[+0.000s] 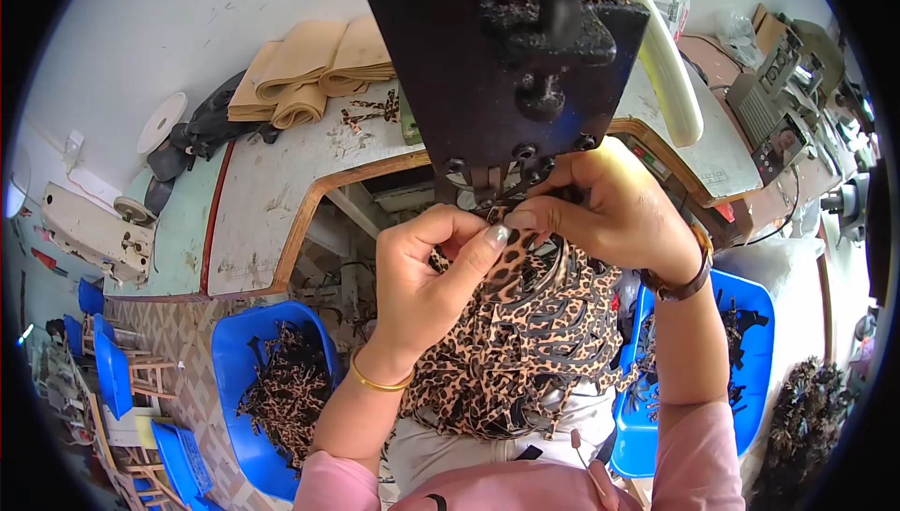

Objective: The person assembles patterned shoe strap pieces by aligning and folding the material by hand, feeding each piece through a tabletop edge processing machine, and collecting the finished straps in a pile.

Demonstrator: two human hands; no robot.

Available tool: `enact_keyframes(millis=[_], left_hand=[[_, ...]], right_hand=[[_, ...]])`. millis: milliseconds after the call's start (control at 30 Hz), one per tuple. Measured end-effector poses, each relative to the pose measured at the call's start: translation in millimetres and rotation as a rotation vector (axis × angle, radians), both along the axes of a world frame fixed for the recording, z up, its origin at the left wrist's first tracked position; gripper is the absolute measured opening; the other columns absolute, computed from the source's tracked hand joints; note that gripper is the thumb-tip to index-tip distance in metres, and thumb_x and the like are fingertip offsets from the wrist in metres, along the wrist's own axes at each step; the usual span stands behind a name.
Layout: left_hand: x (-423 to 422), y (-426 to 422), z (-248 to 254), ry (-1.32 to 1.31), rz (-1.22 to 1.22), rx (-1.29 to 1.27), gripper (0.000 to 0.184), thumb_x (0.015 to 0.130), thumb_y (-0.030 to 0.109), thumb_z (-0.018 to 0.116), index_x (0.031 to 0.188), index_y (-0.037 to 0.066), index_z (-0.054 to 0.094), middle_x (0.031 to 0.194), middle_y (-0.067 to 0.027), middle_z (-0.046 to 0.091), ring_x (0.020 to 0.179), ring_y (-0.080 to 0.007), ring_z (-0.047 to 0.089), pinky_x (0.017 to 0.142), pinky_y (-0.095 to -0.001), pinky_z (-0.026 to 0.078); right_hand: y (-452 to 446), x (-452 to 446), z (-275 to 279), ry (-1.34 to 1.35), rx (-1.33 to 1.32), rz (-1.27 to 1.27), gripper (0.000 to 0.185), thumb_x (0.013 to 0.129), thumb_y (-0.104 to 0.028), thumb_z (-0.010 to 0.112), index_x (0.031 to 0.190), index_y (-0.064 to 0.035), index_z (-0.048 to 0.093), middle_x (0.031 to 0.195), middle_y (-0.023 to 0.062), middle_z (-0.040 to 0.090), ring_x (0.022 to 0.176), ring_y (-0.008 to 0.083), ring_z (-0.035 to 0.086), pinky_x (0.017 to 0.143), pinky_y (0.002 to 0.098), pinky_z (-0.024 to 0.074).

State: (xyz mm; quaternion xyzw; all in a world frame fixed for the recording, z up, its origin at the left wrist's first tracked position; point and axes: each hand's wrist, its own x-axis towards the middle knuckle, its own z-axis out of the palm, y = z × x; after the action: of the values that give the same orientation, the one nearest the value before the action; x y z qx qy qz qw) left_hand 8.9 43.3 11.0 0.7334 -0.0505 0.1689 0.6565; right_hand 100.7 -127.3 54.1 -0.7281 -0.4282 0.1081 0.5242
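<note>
My left hand (427,277) and my right hand (609,206) meet under the black machine head (506,70). Both pinch a leopard-print fabric strip (509,263) between thumb and fingers, right below the metal parts at the machine's lower end. The strip's upper end is partly hidden by my fingers and the machine. On my lap lies a large heap of leopard-print fabric pieces (525,361) with dark edging, hanging in loose strands.
A blue bin (225,389) of leopard-print pieces stands at left, another blue bin (764,370) at right. Folded tan sheets (314,56) and small leopard-print scraps (375,112) lie on the worktable (272,192). A phone (780,145) and a sewing machine (98,234) flank it.
</note>
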Motion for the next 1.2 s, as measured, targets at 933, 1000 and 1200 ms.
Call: enact_keyframes(millis=[933,1000,1200], left_hand=[[-13.1,45.2,-11.4,-0.476,0.768,0.604,0.021,0.079,0.008,0.069,0.066,0.000,0.055,0.062,-0.0044,0.049,0.055,-0.0145,0.042,0.053,-0.0247,0.034],[-16.4,24.0,-20.7,-0.257,0.430,0.345,0.026,0.081,0.016,0.069,0.064,0.000,0.058,0.060,-0.0033,0.052,0.054,-0.0097,0.043,0.049,-0.0227,0.032],[-4.9,-18.2,-14.6,-0.032,0.047,-0.426,0.019,0.087,0.014,0.062,0.076,-0.001,0.062,0.063,-0.0023,0.060,0.055,-0.0040,0.052,0.052,-0.0171,0.039]], right_hand=[[0.0,29.3,-0.7,-0.154,0.001,0.134,0.032,0.071,-0.024,0.078,0.086,0.0004,0.063,0.076,0.0078,0.060,0.068,0.0114,0.054,0.059,0.0247,0.0430],[8.8,19.2,-4.8,-0.012,0.102,0.138,0.032,0.070,-0.022,0.078,0.086,0.0010,0.062,0.076,0.0091,0.061,0.069,0.0119,0.055,0.060,0.0256,0.0439],[2.5,12.6,10.9,-0.201,-0.152,-0.020,0.033,0.067,-0.019,0.079,0.085,0.0018,0.061,0.069,0.0099,0.063,0.061,0.0147,0.059,0.054,0.0282,0.0461]])
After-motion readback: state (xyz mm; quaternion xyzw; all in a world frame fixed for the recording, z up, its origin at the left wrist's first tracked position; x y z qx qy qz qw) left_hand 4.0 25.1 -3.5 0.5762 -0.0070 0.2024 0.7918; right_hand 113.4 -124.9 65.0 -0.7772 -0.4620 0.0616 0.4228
